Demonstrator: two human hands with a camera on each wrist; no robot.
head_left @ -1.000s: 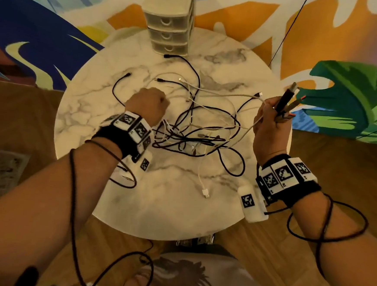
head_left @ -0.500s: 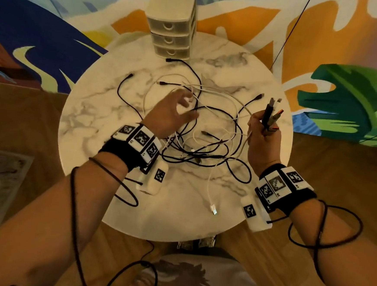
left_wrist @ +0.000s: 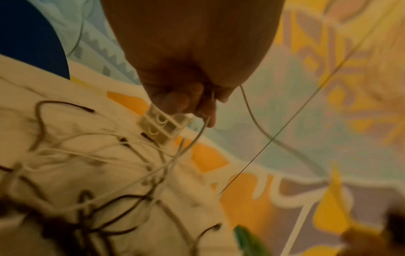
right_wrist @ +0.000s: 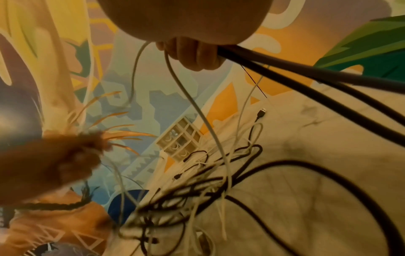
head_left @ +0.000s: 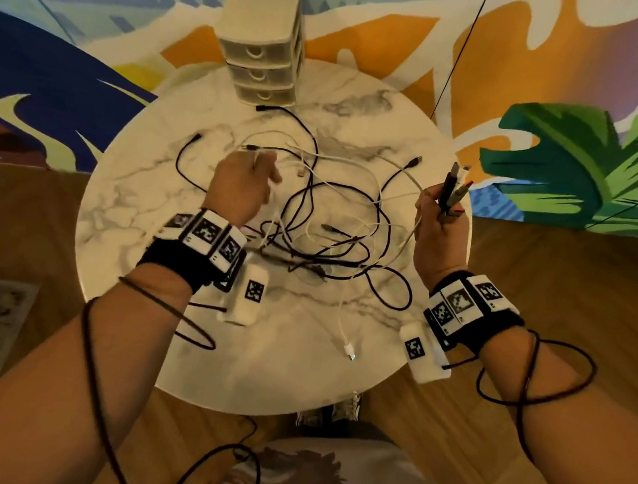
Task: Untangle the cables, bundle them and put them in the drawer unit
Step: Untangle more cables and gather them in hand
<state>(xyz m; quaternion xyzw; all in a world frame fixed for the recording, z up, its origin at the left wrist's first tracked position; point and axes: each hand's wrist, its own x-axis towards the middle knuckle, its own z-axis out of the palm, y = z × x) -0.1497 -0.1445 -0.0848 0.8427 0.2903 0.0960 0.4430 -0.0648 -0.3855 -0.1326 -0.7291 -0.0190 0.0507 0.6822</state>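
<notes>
The left hand (head_left: 242, 182) is raised over the table, its fingers pinching a thin white cable (left_wrist: 192, 141) that trails down into the heap. The right hand (head_left: 440, 228) is fisted round several cable ends (head_left: 452, 187), plugs pointing up; their exact count is hard to tell. Between the hands, black and white cables (head_left: 333, 239) lie tangled on the round marble table (head_left: 130, 196). The drawer unit (head_left: 261, 59) stands at the far edge, drawers closed.

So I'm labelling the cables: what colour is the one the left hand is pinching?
White, seen best in the left wrist view: the left hand pinches a thin white cable.
</notes>
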